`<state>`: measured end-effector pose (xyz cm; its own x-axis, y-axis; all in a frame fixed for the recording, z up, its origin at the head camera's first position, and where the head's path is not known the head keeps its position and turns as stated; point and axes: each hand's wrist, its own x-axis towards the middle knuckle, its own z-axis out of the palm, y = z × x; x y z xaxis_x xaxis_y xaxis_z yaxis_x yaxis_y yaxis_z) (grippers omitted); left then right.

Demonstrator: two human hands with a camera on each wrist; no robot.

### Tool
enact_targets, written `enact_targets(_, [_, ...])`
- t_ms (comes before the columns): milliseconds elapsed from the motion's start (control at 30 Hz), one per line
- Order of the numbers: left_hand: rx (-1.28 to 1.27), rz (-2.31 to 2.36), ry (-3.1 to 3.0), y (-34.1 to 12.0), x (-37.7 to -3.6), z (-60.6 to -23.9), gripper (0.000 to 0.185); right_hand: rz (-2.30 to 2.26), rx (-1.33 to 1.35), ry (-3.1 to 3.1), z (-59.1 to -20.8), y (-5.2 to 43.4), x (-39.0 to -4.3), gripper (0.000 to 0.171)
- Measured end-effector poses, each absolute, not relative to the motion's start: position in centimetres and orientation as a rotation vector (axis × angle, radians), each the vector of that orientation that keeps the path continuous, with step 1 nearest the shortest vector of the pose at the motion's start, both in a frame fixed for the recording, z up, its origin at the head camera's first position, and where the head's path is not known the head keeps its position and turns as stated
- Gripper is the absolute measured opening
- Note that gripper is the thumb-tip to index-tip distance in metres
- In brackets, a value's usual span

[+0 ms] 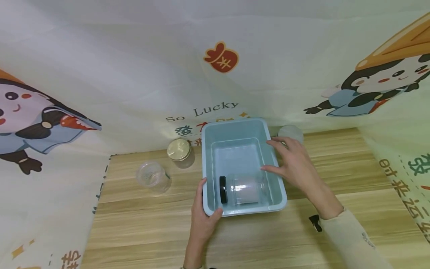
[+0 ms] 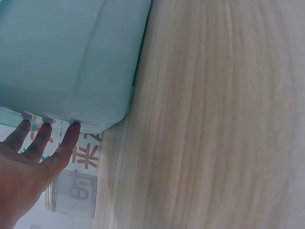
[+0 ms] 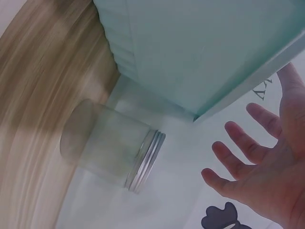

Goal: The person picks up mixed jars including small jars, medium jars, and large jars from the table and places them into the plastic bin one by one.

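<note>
A light blue plastic basin stands on the wooden table near the back wall. Inside it, a clear jar with a black lid lies on its side along the near end. My left hand grips the basin's near left corner, the thumb on the near rim and the fingers along the left side; its fingertips meet the rim in the left wrist view. Over the right rim is my right hand, fingers spread, thumb reaching over the rim. The right wrist view shows its fingers apart from the basin wall.
Left of the basin stand a gold-lidded jar and a clear open-looking container. Behind my right hand is a frosted jar with a silver-coloured lid. A printed cloth covers the back and sides.
</note>
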<state>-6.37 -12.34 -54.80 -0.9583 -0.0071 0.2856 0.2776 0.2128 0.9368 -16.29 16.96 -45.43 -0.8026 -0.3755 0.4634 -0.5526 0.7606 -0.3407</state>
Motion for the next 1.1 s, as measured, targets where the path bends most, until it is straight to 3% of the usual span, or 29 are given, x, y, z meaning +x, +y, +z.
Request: enact_targets(1100, [-0.243,-1.802,-2.238,-12.3,-6.4,-54.9,0.086,0.8,0.545,-2.653,-45.5,20.1,-16.2,0.08])
